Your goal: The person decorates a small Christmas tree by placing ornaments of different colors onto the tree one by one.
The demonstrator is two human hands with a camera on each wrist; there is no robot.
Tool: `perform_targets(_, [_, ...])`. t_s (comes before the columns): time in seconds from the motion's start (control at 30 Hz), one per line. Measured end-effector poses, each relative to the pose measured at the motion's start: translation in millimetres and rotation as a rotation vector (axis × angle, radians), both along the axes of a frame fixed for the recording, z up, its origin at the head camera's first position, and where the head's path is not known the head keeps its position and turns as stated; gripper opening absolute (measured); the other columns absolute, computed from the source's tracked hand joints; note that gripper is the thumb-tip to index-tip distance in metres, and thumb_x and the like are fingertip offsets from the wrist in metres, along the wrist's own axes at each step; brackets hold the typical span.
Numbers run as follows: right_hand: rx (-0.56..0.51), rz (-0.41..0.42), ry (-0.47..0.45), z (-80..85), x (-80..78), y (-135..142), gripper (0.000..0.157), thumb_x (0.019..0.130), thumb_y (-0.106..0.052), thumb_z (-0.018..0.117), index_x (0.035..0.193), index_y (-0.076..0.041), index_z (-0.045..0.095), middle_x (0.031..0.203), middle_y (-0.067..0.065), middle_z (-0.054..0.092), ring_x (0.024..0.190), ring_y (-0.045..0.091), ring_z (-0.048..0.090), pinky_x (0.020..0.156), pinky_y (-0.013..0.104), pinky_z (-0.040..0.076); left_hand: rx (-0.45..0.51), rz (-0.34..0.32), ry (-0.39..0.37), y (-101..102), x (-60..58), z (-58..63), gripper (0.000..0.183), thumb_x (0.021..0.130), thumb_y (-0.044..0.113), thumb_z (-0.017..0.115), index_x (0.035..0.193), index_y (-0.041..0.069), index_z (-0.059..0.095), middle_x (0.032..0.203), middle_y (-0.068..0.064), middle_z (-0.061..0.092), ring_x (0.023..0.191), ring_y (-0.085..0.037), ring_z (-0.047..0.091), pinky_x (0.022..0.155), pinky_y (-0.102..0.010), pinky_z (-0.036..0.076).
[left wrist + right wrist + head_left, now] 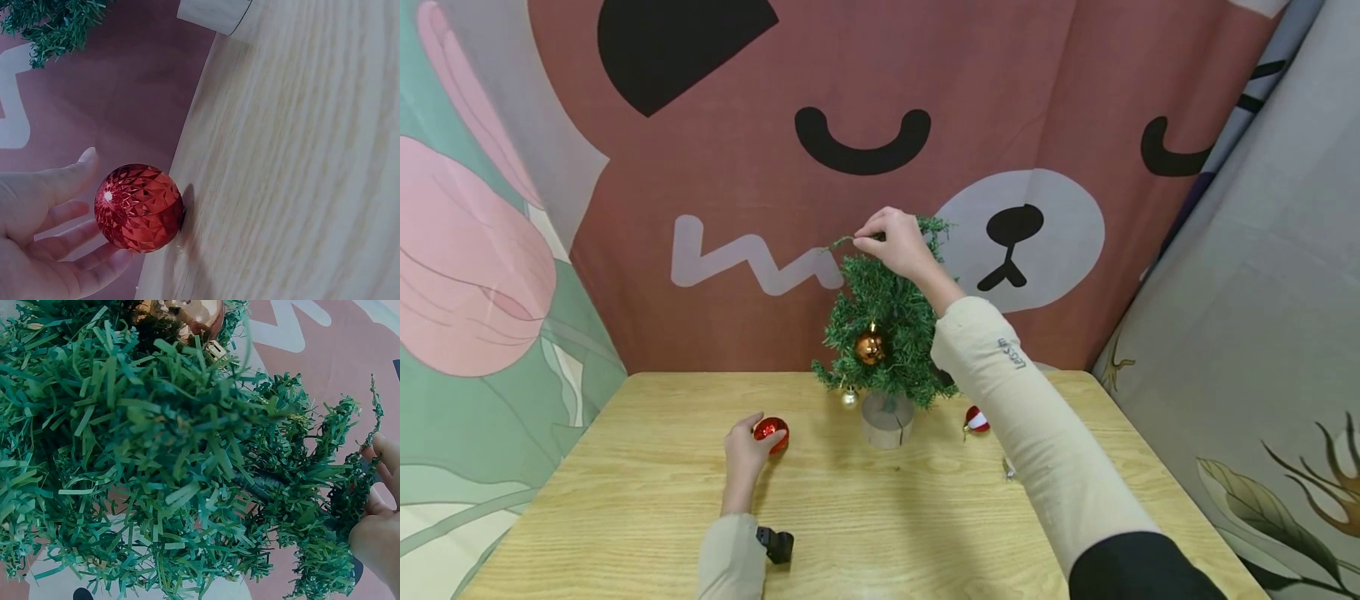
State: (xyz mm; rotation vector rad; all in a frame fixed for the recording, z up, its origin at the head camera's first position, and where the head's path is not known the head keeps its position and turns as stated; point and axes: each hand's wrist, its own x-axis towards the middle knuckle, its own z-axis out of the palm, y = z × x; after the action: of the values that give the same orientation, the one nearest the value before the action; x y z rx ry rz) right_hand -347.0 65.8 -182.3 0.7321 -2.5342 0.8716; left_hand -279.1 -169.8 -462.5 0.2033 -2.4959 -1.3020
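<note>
One tree [887,300]; right hand [897,240], fingers pinching a green twig [842,242] near its top. Below those fingers hang one copper ball [870,347] and one pearly ball [849,398]. Lower right of them, the right sleeve [1037,417] borders one red-and-white ornament [977,419] and mostly hides a silvery piece [1008,469], hard to make out. One red ball [772,427] sits on the worktop [835,533] beside the left hand [747,454]'s spread fingers; only the left wrist view shows the thumb clear of it.
</note>
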Motion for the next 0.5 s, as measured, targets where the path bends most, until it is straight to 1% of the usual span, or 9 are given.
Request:
perform_targets(0.23, [0.007, -0.004, 0.02, 0.6, 0.8, 3.4, 0.021, 0.086, -0.017, 0.06, 0.099, -0.003, 0.069, 0.103, 0.01, 0.056, 0.094, 0.021, 0.051, 0.08, 0.033, 0.042, 0.031, -0.01, -0.071, 2.7, -2.1, -0.8, 0.051, 0.078, 0.008, 0.069, 0.12, -0.012, 0.048, 0.123, -0.031, 0.043, 0.116, -0.044, 0.036, 0.092, -0.051, 0.034])
perform_targets(0.5, [0.005, 0.0, 0.009, -0.2, 0.8, 3.5, 0.021, 0.085, -0.017, 0.062, 0.099, -0.003, 0.069, 0.103, 0.01, 0.056, 0.095, 0.022, 0.051, 0.081, 0.033, 0.042, 0.048, -0.005, -0.069, 2.4, -2.5, -6.0, 0.051, 0.078, 0.006, 0.069, 0.12, -0.014, 0.048, 0.123, -0.031, 0.043, 0.117, -0.044, 0.035, 0.094, -0.05, 0.033])
